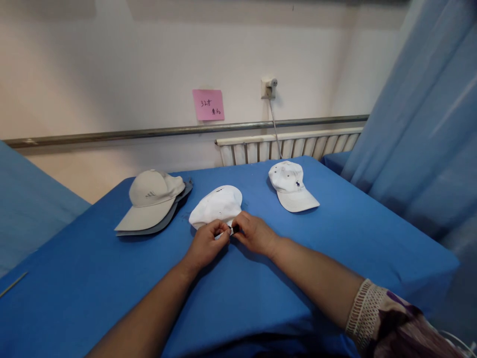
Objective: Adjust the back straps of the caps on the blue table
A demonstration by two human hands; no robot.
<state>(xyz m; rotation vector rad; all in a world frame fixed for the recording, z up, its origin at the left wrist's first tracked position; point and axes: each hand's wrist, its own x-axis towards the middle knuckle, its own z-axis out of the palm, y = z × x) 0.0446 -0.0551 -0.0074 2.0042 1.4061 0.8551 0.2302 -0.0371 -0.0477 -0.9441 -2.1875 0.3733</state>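
A white cap (218, 205) lies on the blue-covered table in front of me, its back strap turned toward me. My left hand (209, 242) pinches the strap from the left side. From the right, my right hand (255, 232) grips the other side, where a small dark piece (235, 229) shows between the fingers. Both hands nearly touch at the strap. Whether that dark piece is part of the closure I cannot tell.
At the left, a beige cap (151, 199) rests on a darker grey cap (164, 224). Another white cap (292, 186) with a small dark emblem sits at the back right. A thin stick (14, 284) lies at the left edge. Blue curtains (421, 114) hang at the right.
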